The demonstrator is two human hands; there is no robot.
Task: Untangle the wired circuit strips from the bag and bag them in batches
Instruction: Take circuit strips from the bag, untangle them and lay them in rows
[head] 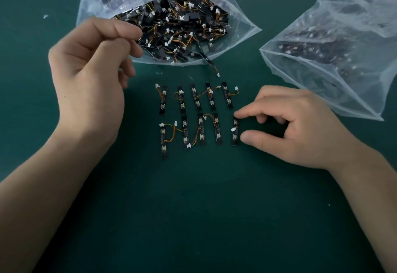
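Fingers (252, 110) of right hand (300, 131) pinch circuit strip (235, 131); left hand (90, 68) curled at bag (245, 28) mouth, grip unclear; strip print unreadable.

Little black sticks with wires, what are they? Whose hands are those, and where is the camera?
The camera sits on a person's head and looks down, so you see that person's own two bare hands. The sticks are small circuit strips with wires, laid in two neat rows on the green table. The right hand pinches the last strip of the near row between finger and thumb. The left hand hovers with curled fingers at the mouth of the open bag, which is full of tangled strips. I cannot tell if it holds anything. A second bag lies to the right.
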